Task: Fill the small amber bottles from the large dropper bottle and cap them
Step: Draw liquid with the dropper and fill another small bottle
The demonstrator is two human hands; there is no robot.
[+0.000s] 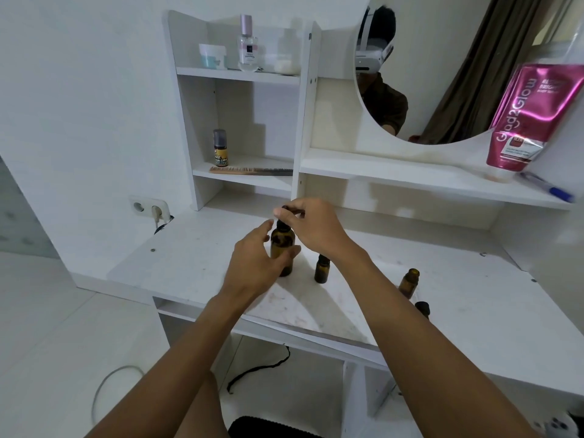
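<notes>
The large amber dropper bottle point(282, 245) stands upright on the white desk point(458, 311). My left hand point(252, 263) wraps around its body from the left. My right hand point(311, 226) pinches the black dropper top point(286, 213) at the bottle's neck. One small amber bottle point(321, 269) with a black cap stands just right of the large one. A second small amber bottle point(409, 282), uncapped, stands further right. A dark cap or small bottle point(422, 308) sits near the desk's front edge, partly hidden by my right forearm.
Shelves behind hold a small spray bottle point(220, 147), a comb point(249, 170), jars and a perfume bottle point(247, 44). A pink tube point(531, 121) and a pen point(548, 187) rest on the right shelf under a round mirror point(442, 74). A wall socket point(148, 207) is at left.
</notes>
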